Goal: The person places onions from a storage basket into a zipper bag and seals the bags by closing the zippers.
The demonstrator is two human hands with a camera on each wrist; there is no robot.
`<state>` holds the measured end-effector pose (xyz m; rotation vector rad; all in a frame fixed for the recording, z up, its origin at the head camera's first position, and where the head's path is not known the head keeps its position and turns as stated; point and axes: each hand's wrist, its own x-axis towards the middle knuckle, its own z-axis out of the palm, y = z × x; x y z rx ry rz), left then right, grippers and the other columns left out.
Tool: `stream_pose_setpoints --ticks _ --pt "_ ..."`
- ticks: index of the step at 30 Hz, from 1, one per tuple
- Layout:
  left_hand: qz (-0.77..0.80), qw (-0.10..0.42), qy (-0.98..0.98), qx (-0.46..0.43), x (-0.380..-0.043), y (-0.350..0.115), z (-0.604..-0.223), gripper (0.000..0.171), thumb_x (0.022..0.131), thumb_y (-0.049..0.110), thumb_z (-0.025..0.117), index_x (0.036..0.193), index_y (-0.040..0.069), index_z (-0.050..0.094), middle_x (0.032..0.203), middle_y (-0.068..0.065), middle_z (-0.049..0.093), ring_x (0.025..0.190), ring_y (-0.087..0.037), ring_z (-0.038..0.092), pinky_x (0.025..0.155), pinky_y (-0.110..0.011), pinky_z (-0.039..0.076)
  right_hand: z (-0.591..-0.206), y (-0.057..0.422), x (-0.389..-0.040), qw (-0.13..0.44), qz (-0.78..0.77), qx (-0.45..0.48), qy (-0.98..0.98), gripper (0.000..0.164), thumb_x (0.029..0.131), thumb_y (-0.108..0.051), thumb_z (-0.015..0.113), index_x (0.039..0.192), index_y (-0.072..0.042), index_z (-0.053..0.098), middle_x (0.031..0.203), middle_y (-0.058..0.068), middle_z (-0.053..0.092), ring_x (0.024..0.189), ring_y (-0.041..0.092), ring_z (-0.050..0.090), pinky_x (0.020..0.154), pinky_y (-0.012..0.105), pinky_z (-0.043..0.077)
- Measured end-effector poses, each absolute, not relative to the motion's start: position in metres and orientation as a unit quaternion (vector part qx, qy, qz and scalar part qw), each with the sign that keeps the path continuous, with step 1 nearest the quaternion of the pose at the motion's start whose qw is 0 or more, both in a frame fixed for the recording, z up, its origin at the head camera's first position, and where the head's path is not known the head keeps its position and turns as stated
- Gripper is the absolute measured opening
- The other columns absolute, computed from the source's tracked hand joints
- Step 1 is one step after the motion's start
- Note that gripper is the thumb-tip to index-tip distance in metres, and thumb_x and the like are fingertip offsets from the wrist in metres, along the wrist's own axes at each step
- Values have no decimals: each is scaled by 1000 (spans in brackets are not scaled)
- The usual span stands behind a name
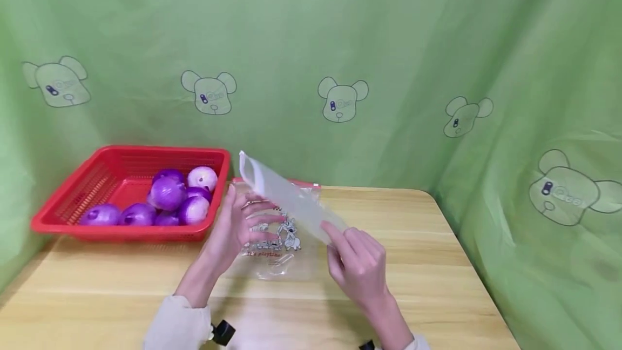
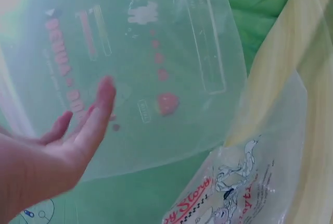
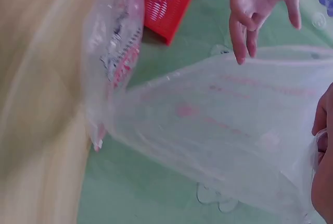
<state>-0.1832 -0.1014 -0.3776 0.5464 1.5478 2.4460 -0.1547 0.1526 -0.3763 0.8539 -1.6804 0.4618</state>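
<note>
A frosted see-through plastic bag [image 1: 296,199] hangs tilted in the air, its mouth at the upper left. My right hand [image 1: 359,261] pinches the bag's lower right part between thumb and fingers. With fingers spread, my left hand [image 1: 238,228] is close to the mouth end; whether its fingertips touch the plastic I cannot tell. Faint red printing shows on the bag [image 2: 140,78] in the left wrist view. Beneath it, a clear bag [image 1: 277,266] with cartoon figures and red lettering lies flat on the table.
To the left stands a red plastic basket [image 1: 58,223] holding several purple onions [image 1: 168,193] and a whiter onion [image 1: 202,178]. The wooden table [image 1: 413,263] ends at a green curtain [image 1: 389,31] with bear heads, behind and on the right.
</note>
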Motion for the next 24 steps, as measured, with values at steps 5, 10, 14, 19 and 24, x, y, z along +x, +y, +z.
stream_pose_setpoints --ticks 5,10,14,19,24 --pt "834 76 541 76 -189 -108 -376 61 103 58 31 145 16 41 117 -7 65 92 -25 69 67 -43 59 -374 148 -149 483 181 391 -762 34 76 2 51 98 -4 75 61 -4 52 49 7 39 45 18 36" --pt "798 87 596 23 -189 -110 -381 41 101 17 42 133 -7 48 92 -6 66 76 -16 66 65 -32 57 -359 151 -125 262 120 335 -897 37 76 -11 73 112 -13 72 74 -6 57 63 9 48 56 24 45" --pt "751 100 651 51 -186 -97 -389 36 99 9 47 128 -12 51 92 -10 67 76 -15 67 68 -32 58 -345 158 -107 93 113 263 -954 56 78 -41 82 126 -18 66 96 -4 64 79 9 57 69 30 51" --pt "730 104 668 105 -180 -76 -395 31 98 7 54 123 -11 54 95 -16 70 75 -20 70 68 -38 60 -328 166 -103 113 184 208 -954 49 90 -45 71 130 -17 64 93 -8 63 78 4 55 65 25 50" --pt "727 97 669 119 -177 -68 -396 32 97 7 58 125 -9 55 98 -18 70 77 -25 73 68 -41 61 -311 157 -111 161 200 187 -948 41 95 -39 68 129 -17 66 83 -12 58 74 5 54 65 27 48"
